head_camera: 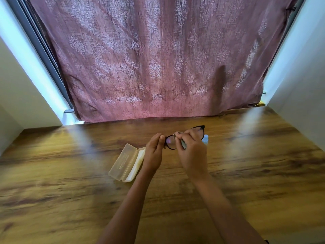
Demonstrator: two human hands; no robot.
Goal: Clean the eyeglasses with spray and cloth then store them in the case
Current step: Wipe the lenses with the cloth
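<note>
Case (123, 162) lay open on the table (52, 182), just left of my left hand (153, 152). That hand's fingertips pinched the left end of the glasses (171, 143), held above the table. My right hand (192, 154) had its fingers curled round a grey cloth (183, 144), pressed on the lens. Spray bottle (205, 138) stood just behind it, mostly hidden.

right hand (190, 150) blocks the bridge and most of one lens of the eyeglasses (171, 143). cloth (183, 144) shows only as a grey sliver between its fingers. spray bottle (205, 138) mostly behind it. left hand (153, 152) hides one corner of the case (123, 162); lid marking unreadable. forearms cut off at bottom edge.
</note>
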